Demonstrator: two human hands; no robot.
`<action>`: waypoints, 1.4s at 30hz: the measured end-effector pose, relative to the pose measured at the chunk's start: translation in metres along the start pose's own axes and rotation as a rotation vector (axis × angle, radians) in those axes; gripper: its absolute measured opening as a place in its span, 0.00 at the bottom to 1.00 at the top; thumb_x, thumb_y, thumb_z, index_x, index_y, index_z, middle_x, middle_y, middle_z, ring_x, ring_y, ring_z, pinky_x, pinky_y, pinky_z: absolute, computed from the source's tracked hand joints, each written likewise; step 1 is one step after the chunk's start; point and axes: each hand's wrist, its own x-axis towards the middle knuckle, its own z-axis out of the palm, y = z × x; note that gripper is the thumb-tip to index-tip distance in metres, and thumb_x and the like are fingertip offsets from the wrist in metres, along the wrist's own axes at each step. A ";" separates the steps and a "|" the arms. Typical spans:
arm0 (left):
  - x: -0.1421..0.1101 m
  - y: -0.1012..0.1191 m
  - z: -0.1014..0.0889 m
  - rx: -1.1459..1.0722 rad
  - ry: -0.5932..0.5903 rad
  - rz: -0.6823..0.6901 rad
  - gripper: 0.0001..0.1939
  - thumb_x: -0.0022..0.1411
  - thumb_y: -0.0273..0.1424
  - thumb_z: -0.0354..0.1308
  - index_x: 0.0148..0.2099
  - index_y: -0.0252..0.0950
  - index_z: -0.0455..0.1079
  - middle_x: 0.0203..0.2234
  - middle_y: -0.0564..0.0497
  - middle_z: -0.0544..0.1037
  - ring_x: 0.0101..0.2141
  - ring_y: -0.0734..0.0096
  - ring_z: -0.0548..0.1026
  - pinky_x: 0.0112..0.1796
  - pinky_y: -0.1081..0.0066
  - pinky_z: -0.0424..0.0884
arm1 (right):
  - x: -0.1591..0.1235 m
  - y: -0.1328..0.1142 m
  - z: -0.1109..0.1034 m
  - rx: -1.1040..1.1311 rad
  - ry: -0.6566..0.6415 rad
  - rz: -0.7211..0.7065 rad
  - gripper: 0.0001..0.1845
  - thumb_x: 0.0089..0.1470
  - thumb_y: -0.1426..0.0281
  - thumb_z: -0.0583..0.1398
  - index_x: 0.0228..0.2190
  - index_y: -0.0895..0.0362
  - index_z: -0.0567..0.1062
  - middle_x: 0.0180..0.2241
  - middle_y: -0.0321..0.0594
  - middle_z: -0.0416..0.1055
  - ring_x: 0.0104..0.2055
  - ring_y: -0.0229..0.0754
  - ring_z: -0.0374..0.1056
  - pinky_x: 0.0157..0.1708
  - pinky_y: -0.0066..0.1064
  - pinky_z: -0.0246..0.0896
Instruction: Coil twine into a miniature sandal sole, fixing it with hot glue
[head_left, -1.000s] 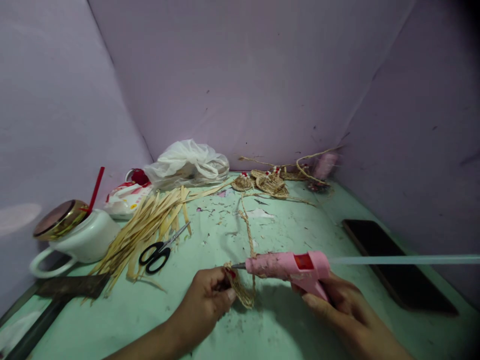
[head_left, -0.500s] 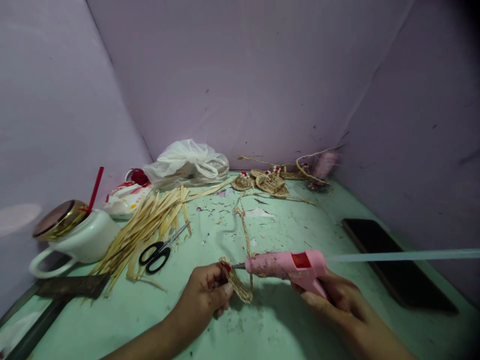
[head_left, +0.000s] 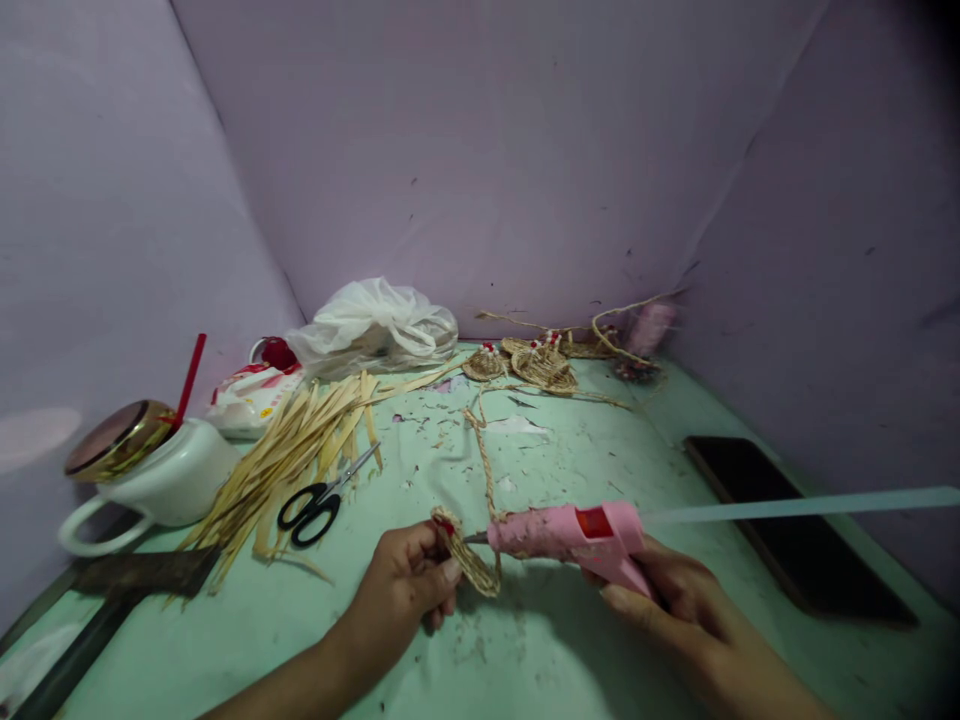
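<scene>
At far left, on the green table (head_left: pixel 600 460), a hammer (head_left: pixel 146 573) near a white mug (head_left: pixel 184 475). By the mug's mouth, a tilted gold-rimmed lid (head_left: pixel 120 440) and a red stick (head_left: pixel 191 383). Next, a packet (head_left: pixel 247 402), then strips (head_left: pixel 296 440) with scissors (head_left: pixel 330 495) just beside, and a white bag (head_left: pixel 386 330) behind. Near the middle, left hand (head_left: pixel 405 585) with thumb and fingers closed on a woven piece (head_left: pixel 474 562), upper end against the nozzle tip or just beside it; impossible to tell which. Behind, a cord (head_left: pixel 486 465) running back toward beaded pieces (head_left: pixel 544 370) near the wall. Further right, right hand (head_left: pixel 679 600) with fingers wrapped round a pink glue gun (head_left: pixel 544 530), glue stick (head_left: pixel 810 507) jutting rearward; trigger hidden. At far right, a dark phone (head_left: pixel 795 545), flat.
</scene>
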 end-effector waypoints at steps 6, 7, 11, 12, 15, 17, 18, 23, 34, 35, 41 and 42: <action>0.001 -0.001 -0.001 -0.124 0.027 0.041 0.18 0.48 0.43 0.63 0.29 0.31 0.68 0.14 0.56 0.66 0.15 0.82 0.61 0.15 0.80 0.57 | 0.011 0.003 -0.010 0.170 -0.150 -0.072 0.16 0.48 0.56 0.61 0.30 0.56 0.76 0.22 0.34 0.66 0.23 0.38 0.60 0.23 0.27 0.57; 0.001 -0.001 -0.001 -0.141 0.029 0.046 0.17 0.48 0.42 0.63 0.29 0.31 0.68 0.15 0.56 0.66 0.15 0.81 0.61 0.15 0.80 0.57 | 0.015 0.003 -0.011 0.218 -0.179 -0.080 0.17 0.50 0.55 0.59 0.31 0.57 0.74 0.21 0.33 0.64 0.22 0.36 0.58 0.21 0.26 0.55; 0.001 0.001 0.001 -0.201 0.052 0.044 0.16 0.49 0.40 0.63 0.27 0.32 0.67 0.16 0.56 0.67 0.15 0.81 0.62 0.14 0.80 0.57 | 0.032 0.002 -0.008 0.273 -0.100 0.013 0.18 0.50 0.55 0.59 0.33 0.57 0.71 0.20 0.31 0.63 0.18 0.33 0.54 0.17 0.25 0.51; 0.001 0.001 0.001 -0.212 0.055 0.043 0.15 0.48 0.40 0.63 0.27 0.32 0.67 0.17 0.56 0.67 0.15 0.81 0.62 0.13 0.80 0.57 | 0.037 0.002 -0.006 0.237 -0.060 0.047 0.18 0.48 0.56 0.60 0.35 0.57 0.71 0.20 0.31 0.63 0.18 0.33 0.55 0.17 0.25 0.52; 0.001 0.003 0.002 -0.215 0.044 0.038 0.15 0.48 0.40 0.62 0.27 0.32 0.66 0.17 0.56 0.67 0.15 0.81 0.62 0.13 0.80 0.57 | 0.053 0.002 -0.003 0.100 0.026 0.103 0.21 0.45 0.58 0.59 0.38 0.59 0.73 0.20 0.32 0.63 0.19 0.37 0.58 0.18 0.28 0.56; 0.000 0.004 0.002 -0.205 0.030 0.033 0.15 0.49 0.40 0.62 0.27 0.32 0.66 0.16 0.56 0.67 0.15 0.81 0.62 0.13 0.81 0.57 | 0.062 -0.001 -0.007 0.017 0.063 0.100 0.18 0.43 0.60 0.60 0.34 0.59 0.76 0.19 0.34 0.64 0.19 0.38 0.59 0.19 0.29 0.55; 0.000 0.004 0.002 -0.200 0.023 0.035 0.15 0.49 0.40 0.62 0.27 0.32 0.66 0.16 0.56 0.67 0.15 0.81 0.62 0.14 0.80 0.58 | 0.065 -0.004 -0.010 -0.019 0.079 0.088 0.16 0.41 0.61 0.62 0.31 0.58 0.77 0.19 0.35 0.65 0.20 0.39 0.60 0.19 0.30 0.54; 0.001 0.003 0.002 -0.184 0.008 0.046 0.16 0.49 0.41 0.61 0.27 0.32 0.65 0.16 0.56 0.67 0.16 0.81 0.62 0.15 0.80 0.59 | 0.053 -0.034 -0.005 -0.207 0.202 -0.090 0.11 0.36 0.64 0.66 0.27 0.54 0.80 0.29 0.41 0.72 0.30 0.44 0.63 0.27 0.32 0.54; 0.000 0.007 0.000 -0.086 -0.116 0.037 0.20 0.50 0.46 0.60 0.30 0.32 0.67 0.16 0.55 0.67 0.16 0.82 0.62 0.17 0.79 0.57 | 0.020 -0.016 0.068 0.655 -0.213 0.278 0.18 0.32 0.60 0.72 0.25 0.60 0.79 0.18 0.34 0.68 0.20 0.33 0.60 0.21 0.26 0.54; 0.000 0.007 0.000 -0.079 -0.133 0.037 0.20 0.50 0.46 0.60 0.30 0.31 0.67 0.17 0.55 0.67 0.16 0.81 0.62 0.17 0.79 0.57 | 0.020 -0.015 0.067 0.674 -0.210 0.276 0.18 0.32 0.61 0.72 0.25 0.60 0.79 0.18 0.34 0.68 0.20 0.33 0.60 0.21 0.25 0.54; 0.002 0.005 -0.002 -0.094 -0.179 0.011 0.20 0.50 0.45 0.61 0.31 0.31 0.68 0.19 0.54 0.67 0.17 0.81 0.64 0.17 0.80 0.58 | 0.019 -0.016 0.064 0.659 -0.237 0.255 0.18 0.33 0.63 0.72 0.29 0.59 0.79 0.20 0.34 0.69 0.19 0.31 0.58 0.18 0.24 0.53; 0.002 0.005 -0.002 -0.100 -0.178 0.008 0.19 0.50 0.45 0.61 0.31 0.31 0.68 0.19 0.55 0.67 0.17 0.81 0.64 0.17 0.80 0.58 | 0.019 -0.016 0.065 0.645 -0.251 0.254 0.19 0.33 0.63 0.72 0.29 0.59 0.79 0.20 0.34 0.68 0.19 0.31 0.57 0.17 0.23 0.52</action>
